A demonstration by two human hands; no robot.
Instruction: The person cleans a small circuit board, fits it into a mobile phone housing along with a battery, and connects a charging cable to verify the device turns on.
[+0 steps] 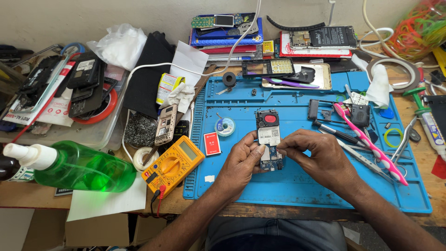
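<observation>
A small blue phone circuit board [269,139] with a round red part near its far end and a white label across its middle is held upright above the near middle of the blue silicone work mat [297,186]. The left hand [241,162] grasps its left edge between thumb and fingers, and the right hand [316,155] pinches its right edge with bent fingertips; both hands are closed on the board.

Just left of the board, a small red card-shaped packet with a white patch [212,143] lies on the mat, and a round white-and-blue spool [225,126] lies beyond it. A yellow multimeter with a grey screen [173,166] sits at the mat's near left corner, its red and black leads trailing down. Further left, a green translucent spray bottle with a white nozzle [74,167] lies on its side on white paper. A yellow-and-white tube-shaped package [167,87] lies far left of the mat. To the right, a pink-and-white toothbrush [371,144] lies diagonally across metal tweezers [367,160], and a white glue tube with a green cap [429,125] rests off the mat's right edge.

The mat covers a worn wooden bench [176,202] set against a pale wall [93,18]. Books, phone shells and batteries crowd the far edge, and a clear tray of dark phone parts [69,93] stands at far left.
</observation>
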